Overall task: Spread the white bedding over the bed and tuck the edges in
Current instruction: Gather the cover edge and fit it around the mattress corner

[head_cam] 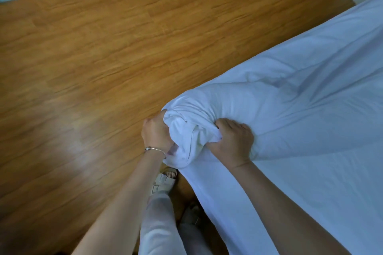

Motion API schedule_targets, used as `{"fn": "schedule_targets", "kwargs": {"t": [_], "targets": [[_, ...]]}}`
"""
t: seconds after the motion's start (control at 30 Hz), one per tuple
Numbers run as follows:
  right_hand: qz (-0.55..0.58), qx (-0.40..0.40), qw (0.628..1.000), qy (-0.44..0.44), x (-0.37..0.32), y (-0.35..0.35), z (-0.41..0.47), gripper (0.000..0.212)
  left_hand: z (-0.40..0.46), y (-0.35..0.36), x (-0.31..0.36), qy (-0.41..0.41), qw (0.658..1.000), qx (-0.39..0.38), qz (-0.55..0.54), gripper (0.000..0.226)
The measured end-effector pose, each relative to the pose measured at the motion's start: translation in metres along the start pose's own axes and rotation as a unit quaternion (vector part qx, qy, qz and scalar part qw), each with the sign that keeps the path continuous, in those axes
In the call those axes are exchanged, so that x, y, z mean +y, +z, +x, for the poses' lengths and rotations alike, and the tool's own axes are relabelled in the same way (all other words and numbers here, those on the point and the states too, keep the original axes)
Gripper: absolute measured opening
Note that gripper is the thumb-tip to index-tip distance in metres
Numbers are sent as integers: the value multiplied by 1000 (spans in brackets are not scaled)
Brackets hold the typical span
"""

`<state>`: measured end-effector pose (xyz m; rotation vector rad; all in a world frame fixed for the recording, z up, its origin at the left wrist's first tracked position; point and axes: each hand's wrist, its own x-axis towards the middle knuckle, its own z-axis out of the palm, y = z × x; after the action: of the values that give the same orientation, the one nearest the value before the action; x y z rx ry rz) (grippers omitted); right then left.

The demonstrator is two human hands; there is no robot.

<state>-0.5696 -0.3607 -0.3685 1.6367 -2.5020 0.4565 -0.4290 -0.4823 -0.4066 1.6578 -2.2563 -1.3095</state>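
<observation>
The white bedding lies over the bed, covering the right side of the view, with its near corner bunched into a thick wad that hangs just past the bed's edge above the wooden floor. The left hand grips the outer side of that wad, its fingers curled into the cloth; a thin bracelet circles its wrist. The right hand clamps the inner side of the same wad, its fingers dug into the folds, knuckles up. Creases run from the bunched corner across the bedding toward the far end. Below the hands, a leg in light trousers and a pale sandal stand on the floor just beside the bed.
</observation>
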Motion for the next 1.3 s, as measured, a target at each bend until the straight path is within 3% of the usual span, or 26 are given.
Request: {"fn": "schedule_targets", "kwargs": {"t": [0.03,0.1,0.13,0.2,0.3,0.37,0.47,0.6,0.7,0.77,0.9,1.0,1.1,1.2,1.3], "targets": [[1,-18,1000,-2,1,0,2,30,-2,-3,-18,110,994,23,-1,37],[1,-66,998,19,5,-2,7,44,-13,-25,-27,291,955,-10,-50,24],[0,-82,996,33,5,-3,9,49,-17,-34,-27,356,931,-43,-66,36],[-1,-103,994,46,4,-5,9,50,-23,-43,-25,409,907,-93,-26,53],[-12,-125,990,63,2,-4,7,45,-32,-36,-30,389,914,10,116,47],[-34,-138,987,71,1,-2,7,39,-44,-14,-32,383,907,119,128,27],[-39,-106,992,53,-1,-4,2,22,-56,18,-27,339,912,194,128,24],[-14,6,1000,11,-5,-2,1,7,-45,31,-22,288,919,231,137,26],[-10,96,994,-50,4,-2,-23,12,-36,36,-14,247,940,194,132,33],[-21,96,988,-122,19,-9,-60,20,-31,39,-13,242,946,178,121,33],[-55,-19,989,-133,32,-16,-106,35,-35,45,-13,268,942,173,103,10],[-46,-101,988,-105,35,-9,-113,49,-45,49,-15,244,951,159,101,29],[-66,-177,968,-164,53,-17,-121,61,-51,46,-15,253,947,168,107,34],[-14,-244,956,-160,46,-44,-93,32,-61,49,-21,259,940,183,127,33],[20,-332,941,-72,37,-55,-37,30,-69,52,-26,237,946,170,140,35]]}}
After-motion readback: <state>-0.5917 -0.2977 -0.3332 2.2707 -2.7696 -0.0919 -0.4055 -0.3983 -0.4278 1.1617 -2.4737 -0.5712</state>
